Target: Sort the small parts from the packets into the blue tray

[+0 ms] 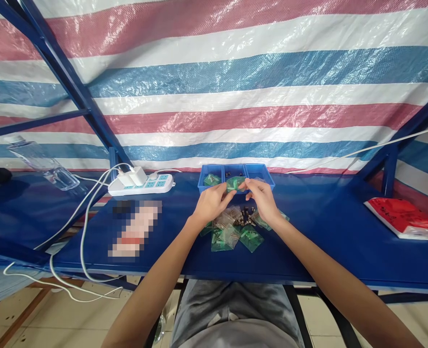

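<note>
My left hand [211,203] and my right hand [261,199] are raised side by side over the blue table [326,241], fingers pinched on the two ends of a small green plastic bag [235,183]. Below them lies a pile of small green bags [231,234] and dark little parts [246,216]. Just behind the hands stands a blue tray [266,171] with three compartments, with a green bag [211,180] in the left one and small dark parts in the middle one.
A white power strip [141,185] with plugged chargers and trailing white cables lies at the left. A clear plastic bottle [43,162] rests at far left. A red and white bag [404,217] sits at right. A striped tarp hangs behind.
</note>
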Demonstrator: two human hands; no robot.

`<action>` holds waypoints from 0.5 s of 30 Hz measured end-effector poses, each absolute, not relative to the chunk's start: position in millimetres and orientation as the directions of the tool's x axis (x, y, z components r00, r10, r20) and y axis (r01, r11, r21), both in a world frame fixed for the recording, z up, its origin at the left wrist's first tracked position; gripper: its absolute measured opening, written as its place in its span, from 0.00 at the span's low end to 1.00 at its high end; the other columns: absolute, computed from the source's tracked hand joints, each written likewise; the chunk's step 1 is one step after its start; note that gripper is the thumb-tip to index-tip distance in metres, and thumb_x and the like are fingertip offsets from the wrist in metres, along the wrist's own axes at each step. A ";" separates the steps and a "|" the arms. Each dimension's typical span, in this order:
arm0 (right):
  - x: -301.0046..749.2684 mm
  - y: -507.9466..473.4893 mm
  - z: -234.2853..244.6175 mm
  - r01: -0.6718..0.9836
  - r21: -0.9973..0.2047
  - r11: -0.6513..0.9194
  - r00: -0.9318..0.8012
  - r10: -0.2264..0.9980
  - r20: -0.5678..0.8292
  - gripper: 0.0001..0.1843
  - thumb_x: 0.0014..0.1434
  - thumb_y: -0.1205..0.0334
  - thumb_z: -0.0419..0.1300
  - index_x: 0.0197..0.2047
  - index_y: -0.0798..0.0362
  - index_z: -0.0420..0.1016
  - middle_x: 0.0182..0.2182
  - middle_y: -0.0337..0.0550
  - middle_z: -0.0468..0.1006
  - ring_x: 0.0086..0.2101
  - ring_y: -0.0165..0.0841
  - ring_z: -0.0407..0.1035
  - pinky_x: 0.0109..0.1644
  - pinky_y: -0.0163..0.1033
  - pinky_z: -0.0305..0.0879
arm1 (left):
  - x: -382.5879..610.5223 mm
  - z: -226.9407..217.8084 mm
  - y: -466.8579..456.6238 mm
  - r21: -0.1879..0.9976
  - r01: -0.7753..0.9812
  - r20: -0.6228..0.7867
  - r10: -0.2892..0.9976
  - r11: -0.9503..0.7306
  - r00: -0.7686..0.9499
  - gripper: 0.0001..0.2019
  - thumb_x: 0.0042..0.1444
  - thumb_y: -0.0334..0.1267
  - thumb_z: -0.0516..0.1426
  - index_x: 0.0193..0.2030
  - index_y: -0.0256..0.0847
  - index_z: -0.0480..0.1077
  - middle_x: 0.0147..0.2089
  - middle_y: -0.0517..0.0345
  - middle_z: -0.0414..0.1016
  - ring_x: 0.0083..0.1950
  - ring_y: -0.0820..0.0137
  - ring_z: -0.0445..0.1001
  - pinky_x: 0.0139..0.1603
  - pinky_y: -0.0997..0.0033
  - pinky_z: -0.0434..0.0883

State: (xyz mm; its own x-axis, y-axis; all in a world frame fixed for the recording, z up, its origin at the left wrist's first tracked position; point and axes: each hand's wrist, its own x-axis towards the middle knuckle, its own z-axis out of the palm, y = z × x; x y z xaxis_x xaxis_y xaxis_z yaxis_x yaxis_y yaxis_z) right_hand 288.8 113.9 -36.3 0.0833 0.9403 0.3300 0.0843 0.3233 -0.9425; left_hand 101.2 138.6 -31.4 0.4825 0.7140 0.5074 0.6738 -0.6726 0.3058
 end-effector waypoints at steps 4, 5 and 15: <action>288.4 115.2 -39.8 0.083 -0.941 0.329 0.066 0.940 0.335 0.20 0.63 0.42 0.56 0.38 0.49 0.79 0.35 0.45 0.76 0.31 0.35 0.70 0.30 0.39 0.68 | 100.5 -33.1 140.4 0.380 0.663 0.528 0.740 -0.645 0.417 0.20 0.69 0.50 0.52 0.59 0.39 0.64 0.32 0.59 0.72 0.29 0.69 0.71 0.28 0.72 0.61; 288.1 115.7 -41.0 0.082 -0.941 0.329 0.064 0.940 0.334 0.18 0.63 0.43 0.57 0.40 0.48 0.79 0.35 0.44 0.76 0.31 0.36 0.70 0.30 0.39 0.68 | 100.1 -33.8 141.3 0.389 0.659 0.534 0.740 -0.644 0.407 0.24 0.68 0.49 0.53 0.65 0.39 0.59 0.35 0.59 0.73 0.30 0.69 0.72 0.29 0.73 0.62; 292.2 120.4 -46.1 0.146 -0.937 0.316 0.038 0.945 0.325 0.16 0.61 0.54 0.54 0.48 0.47 0.75 0.40 0.45 0.79 0.34 0.37 0.74 0.30 0.38 0.68 | 99.5 -29.4 137.3 0.340 0.623 0.492 0.698 -0.704 0.520 0.20 0.66 0.39 0.53 0.64 0.47 0.61 0.50 0.53 0.75 0.40 0.67 0.77 0.34 0.73 0.69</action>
